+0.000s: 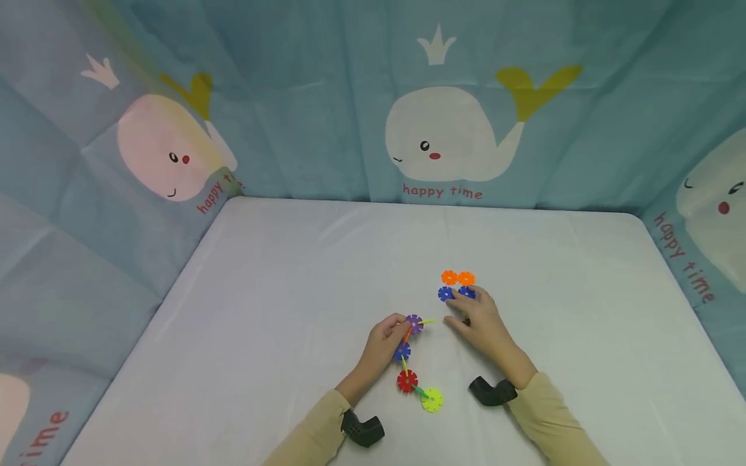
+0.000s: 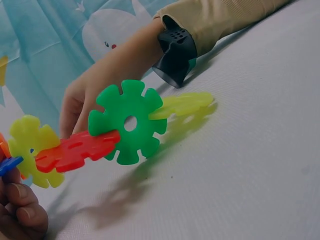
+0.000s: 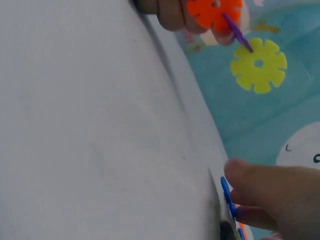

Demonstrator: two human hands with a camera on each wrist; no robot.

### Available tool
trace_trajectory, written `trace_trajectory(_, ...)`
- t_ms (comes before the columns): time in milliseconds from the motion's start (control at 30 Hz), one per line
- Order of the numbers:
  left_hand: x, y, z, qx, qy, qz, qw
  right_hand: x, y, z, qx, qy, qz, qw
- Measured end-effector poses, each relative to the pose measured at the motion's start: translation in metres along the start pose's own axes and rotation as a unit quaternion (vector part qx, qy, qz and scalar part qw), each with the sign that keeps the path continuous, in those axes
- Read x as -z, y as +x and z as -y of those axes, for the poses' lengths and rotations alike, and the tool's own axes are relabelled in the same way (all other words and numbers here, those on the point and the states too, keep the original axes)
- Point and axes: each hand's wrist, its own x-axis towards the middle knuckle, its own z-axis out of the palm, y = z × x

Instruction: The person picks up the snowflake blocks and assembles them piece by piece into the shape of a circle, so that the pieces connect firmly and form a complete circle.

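Observation:
My left hand [image 1: 384, 340] holds a chain of slotted plastic flower discs by its upper part, near the purple disc [image 1: 415, 324] and the orange disc [image 3: 202, 11]. Edge-on at the chain's upper end sits a yellow disc [image 3: 259, 67]. Below the hand hang a blue disc [image 1: 402, 352], a red disc [image 2: 75, 151], a green disc [image 2: 112, 115] and a yellow-green disc [image 1: 432, 400]. Over loose blue discs [image 1: 445, 294] reaches my right hand [image 1: 486, 327], thumb and fingers apart. Its fingertips are close to one blue disc [image 3: 228, 195]; contact is unclear.
Two orange discs [image 1: 449, 277] lie behind the blue ones. Something dark is partly hidden beneath the right hand. Black curved devices [image 1: 362, 430] are worn at both wrists. Whale-printed cloth [image 1: 326, 116] surrounds the white tabletop [image 1: 262, 310].

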Motion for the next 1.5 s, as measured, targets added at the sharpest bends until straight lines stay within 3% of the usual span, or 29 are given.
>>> trace_trajectory(167, -0.002, 0.002, 0.001, -0.007, -0.002, 0.008, 0.9999, -0.001, 0.001, 0.001, 0.032, -0.009, -0.040, 0.999)
trace_trajectory(433, -0.002, 0.001, -0.001, 0.002, -0.001, 0.003, 1.0000, -0.002, 0.002, 0.003, 0.066, -0.008, -0.040, 0.997)
trace_trajectory(767, 0.000, -0.002, 0.001, 0.005, -0.003, -0.006, 1.0000, -0.001, 0.007, 0.006, 0.091, -0.019, 0.023, 0.995)
trace_trajectory(900, -0.002, -0.003, -0.001, 0.007, -0.012, -0.004, 0.9999, 0.003, 0.007, 0.008, 0.097, 0.010, 0.038, 0.994)
trace_trajectory(1000, -0.003, -0.003, -0.002, 0.008, -0.007, -0.002, 0.9999, 0.007, 0.005, 0.008, 0.047, 0.087, 0.058, 0.993)
trace_trajectory(1133, -0.004, -0.003, -0.002, 0.009, -0.002, -0.001, 1.0000, 0.011, 0.004, 0.009, -0.044, 0.222, 0.083, 0.970)
trace_trajectory(1233, -0.004, -0.003, -0.002, 0.010, -0.003, 0.002, 0.9999, 0.013, 0.004, 0.010, -0.086, 0.281, 0.099, 0.951)
trace_trajectory(1367, -0.004, -0.002, -0.002, 0.009, 0.004, -0.003, 0.9999, 0.022, 0.006, 0.017, -0.117, 0.331, 0.111, 0.930)
trace_trajectory(1500, -0.004, -0.001, -0.003, 0.004, 0.009, -0.010, 0.9999, 0.031, 0.008, 0.027, -0.127, 0.361, 0.121, 0.916)
